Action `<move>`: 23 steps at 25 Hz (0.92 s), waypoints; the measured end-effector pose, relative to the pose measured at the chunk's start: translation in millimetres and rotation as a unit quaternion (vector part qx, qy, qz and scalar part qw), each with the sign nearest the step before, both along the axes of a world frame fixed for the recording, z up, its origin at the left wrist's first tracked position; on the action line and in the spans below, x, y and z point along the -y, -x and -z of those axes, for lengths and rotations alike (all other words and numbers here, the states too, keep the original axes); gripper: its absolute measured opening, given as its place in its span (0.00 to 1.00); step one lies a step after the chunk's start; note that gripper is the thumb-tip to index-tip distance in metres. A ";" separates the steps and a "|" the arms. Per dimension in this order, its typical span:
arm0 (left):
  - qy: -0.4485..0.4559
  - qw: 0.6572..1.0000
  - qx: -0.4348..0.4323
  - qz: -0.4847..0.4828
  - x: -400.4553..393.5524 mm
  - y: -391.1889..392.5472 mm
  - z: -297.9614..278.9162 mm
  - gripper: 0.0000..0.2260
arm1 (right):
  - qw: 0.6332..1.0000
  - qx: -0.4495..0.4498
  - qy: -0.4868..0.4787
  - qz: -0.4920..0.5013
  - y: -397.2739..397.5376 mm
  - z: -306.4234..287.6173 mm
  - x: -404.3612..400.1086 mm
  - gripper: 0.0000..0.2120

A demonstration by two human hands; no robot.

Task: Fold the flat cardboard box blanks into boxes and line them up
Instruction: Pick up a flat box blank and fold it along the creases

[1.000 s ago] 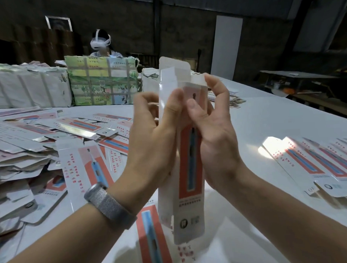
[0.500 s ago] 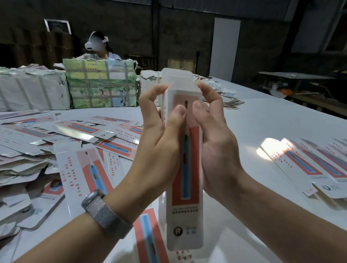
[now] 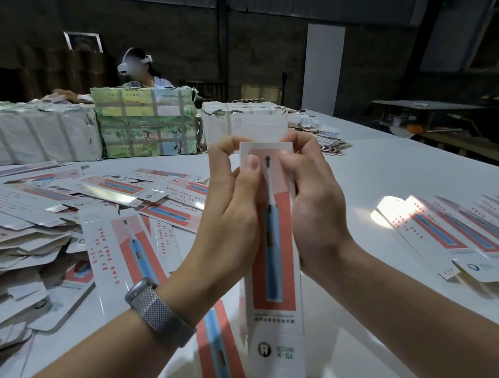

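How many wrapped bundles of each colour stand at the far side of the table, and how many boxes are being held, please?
White wrapped bundles: 2
Green printed bundle: 1
Box held by left hand and right hand: 1
Total: 4

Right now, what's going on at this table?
A person is folding a long toothbrush box, held upright in both hands. The left hand and right hand grip its upper end, thumbs on the printed front, with the top flap not yet tucked in. Flat blanks are heaped on the left; a neat row lies on the right.
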State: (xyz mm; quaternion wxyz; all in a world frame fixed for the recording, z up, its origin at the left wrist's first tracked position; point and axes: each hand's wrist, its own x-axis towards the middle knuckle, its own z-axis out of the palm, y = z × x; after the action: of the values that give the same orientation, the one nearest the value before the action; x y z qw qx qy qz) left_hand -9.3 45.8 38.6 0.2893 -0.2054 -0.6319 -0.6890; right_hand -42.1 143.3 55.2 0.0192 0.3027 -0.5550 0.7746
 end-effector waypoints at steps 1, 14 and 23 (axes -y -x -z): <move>-0.001 1.000 0.003 -0.001 0.2 0.3 0.0 0.04 | 1.000 -0.007 -0.001 0.007 0.4 -0.3 -0.4 0.05; 0.008 0.993 0.114 -0.037 -0.8 -0.5 -4.0 0.07 | 0.998 -0.013 0.039 0.050 8.3 -3.8 -2.8 0.10; -0.023 0.988 0.142 -0.056 -9.0 -3.0 -11.6 0.16 | 0.998 -0.026 0.041 0.040 0.4 1.7 4.4 0.06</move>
State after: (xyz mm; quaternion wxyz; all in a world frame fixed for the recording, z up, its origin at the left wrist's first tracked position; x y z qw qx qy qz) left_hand -6.3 54.8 50.2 0.2396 -0.0632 -0.6609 -0.7084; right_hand -42.5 138.9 53.6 0.0770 0.2995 -0.5340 0.7869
